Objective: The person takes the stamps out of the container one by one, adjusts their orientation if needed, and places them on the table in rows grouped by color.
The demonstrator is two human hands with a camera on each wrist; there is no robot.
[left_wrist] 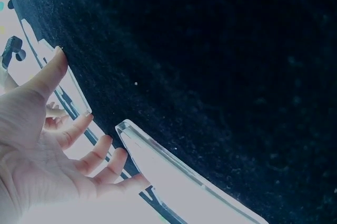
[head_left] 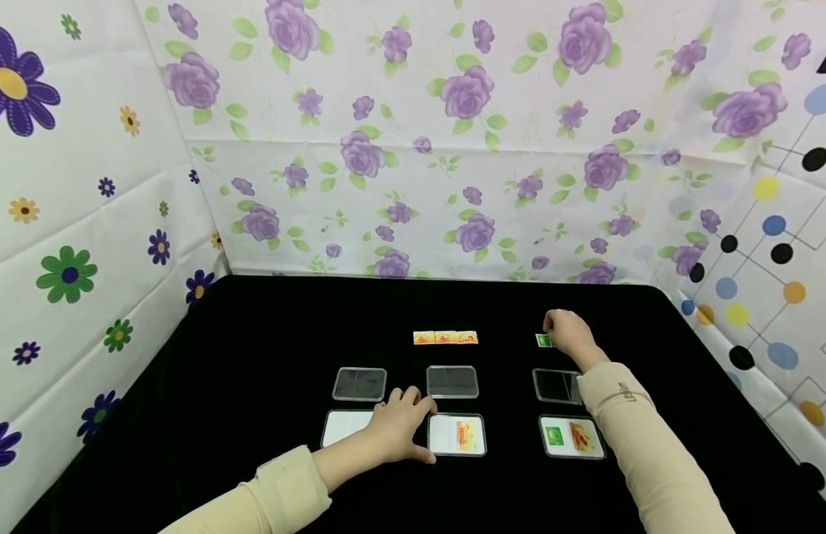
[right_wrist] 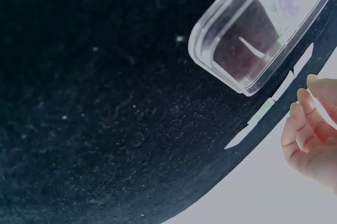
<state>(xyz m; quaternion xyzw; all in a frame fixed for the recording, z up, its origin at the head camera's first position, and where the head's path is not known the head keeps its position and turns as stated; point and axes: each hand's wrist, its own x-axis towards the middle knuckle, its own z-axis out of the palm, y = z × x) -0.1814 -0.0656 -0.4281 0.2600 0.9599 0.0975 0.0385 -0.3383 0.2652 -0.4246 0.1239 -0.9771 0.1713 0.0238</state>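
My left hand spreads its fingers over the gap between two white-bottomed cases. Its thumb and forefinger lie along the left edge of the middle case, which bears an orange picture card. Its other fingers reach over the left white case, with one fingertip close to a case corner in the left wrist view. Farther back, my right hand hovers with bent fingers beside a small green card. The right wrist view shows its fingertips near a row of small cards, with nothing visible between them.
Behind the white cases stand clear lids: left, middle and right, the last partly behind my right sleeve. The right white case holds a green and an orange card. Orange cards lie in a row on the black cloth.
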